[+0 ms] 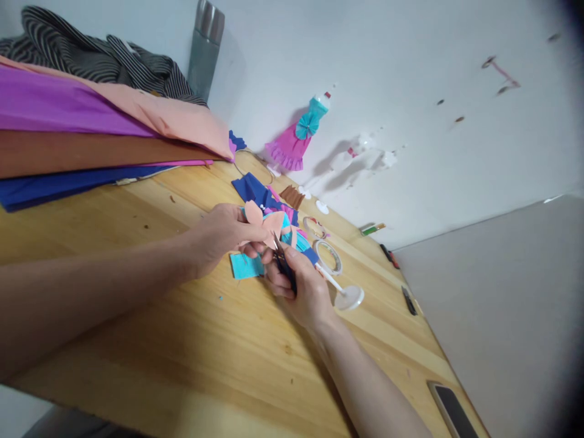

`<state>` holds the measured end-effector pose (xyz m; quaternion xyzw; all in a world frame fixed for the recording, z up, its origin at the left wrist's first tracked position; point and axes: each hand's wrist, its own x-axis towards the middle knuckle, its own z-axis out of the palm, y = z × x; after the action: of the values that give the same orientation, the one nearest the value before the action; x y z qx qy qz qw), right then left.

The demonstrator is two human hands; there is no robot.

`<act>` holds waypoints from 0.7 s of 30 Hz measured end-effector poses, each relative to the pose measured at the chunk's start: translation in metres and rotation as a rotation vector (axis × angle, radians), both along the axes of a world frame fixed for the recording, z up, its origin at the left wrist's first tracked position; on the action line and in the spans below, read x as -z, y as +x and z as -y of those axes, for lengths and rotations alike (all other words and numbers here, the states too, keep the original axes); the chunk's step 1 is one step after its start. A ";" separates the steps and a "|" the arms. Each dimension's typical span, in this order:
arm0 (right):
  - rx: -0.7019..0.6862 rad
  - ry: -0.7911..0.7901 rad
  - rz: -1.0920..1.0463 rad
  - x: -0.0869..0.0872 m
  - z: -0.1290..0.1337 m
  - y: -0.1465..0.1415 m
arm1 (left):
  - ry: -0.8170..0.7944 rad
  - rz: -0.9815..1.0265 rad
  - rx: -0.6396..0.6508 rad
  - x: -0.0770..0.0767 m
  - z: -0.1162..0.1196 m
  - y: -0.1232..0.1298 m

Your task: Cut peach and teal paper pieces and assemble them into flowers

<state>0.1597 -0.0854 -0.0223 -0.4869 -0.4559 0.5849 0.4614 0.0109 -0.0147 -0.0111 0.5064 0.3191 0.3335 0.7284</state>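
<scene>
Between the fingers of my left hand [223, 234] is a peach paper piece [272, 224] with petal-like shapes. My right hand [303, 283] grips dark-handled scissors [285, 264], whose tips touch or nearly touch the lower edge of the peach piece. Just under my hands lies a turquoise paper square [245, 266]. Behind them, blue paper [255, 191] and a pleated turquoise piece [296, 239] lie on the wooden table [205, 340]. A white stand with a round base [350, 298] lies beside my right hand.
Large folded paper sheets [91, 146] and striped cloth [104, 61] cover the back left, near a grey bottle [205, 52]. A small pink dress figure [292, 146] is by the wall. Tape rolls [329, 257], a cutter [409, 300] and a phone [452, 410] lie to the right.
</scene>
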 end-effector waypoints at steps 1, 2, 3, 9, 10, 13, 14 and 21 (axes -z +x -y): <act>0.006 0.004 0.002 -0.001 0.000 0.000 | 0.002 -0.001 0.000 0.001 0.000 0.000; 0.012 0.005 0.006 -0.001 0.000 0.000 | 0.002 -0.006 -0.006 0.001 0.000 0.000; 0.016 0.002 0.010 -0.001 0.000 0.000 | 0.002 -0.010 -0.008 0.001 0.000 0.001; 0.008 -0.030 -0.018 0.004 0.000 0.000 | 0.034 -0.022 0.029 0.001 0.004 0.000; 0.007 -0.031 -0.016 0.005 0.000 0.000 | 0.031 -0.022 0.028 0.000 0.005 0.000; 0.012 -0.023 0.008 0.007 0.000 0.001 | -0.001 -0.018 0.002 0.000 0.007 0.000; 0.012 -0.021 0.016 0.007 0.000 0.001 | -0.010 -0.012 -0.008 0.001 0.007 0.001; 0.021 -0.035 -0.013 0.006 0.001 -0.001 | -0.037 -0.027 -0.036 0.003 0.008 0.003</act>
<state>0.1588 -0.0860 -0.0288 -0.4957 -0.4374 0.5910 0.4622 0.0137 -0.0231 -0.0136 0.4914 0.3443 0.3335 0.7271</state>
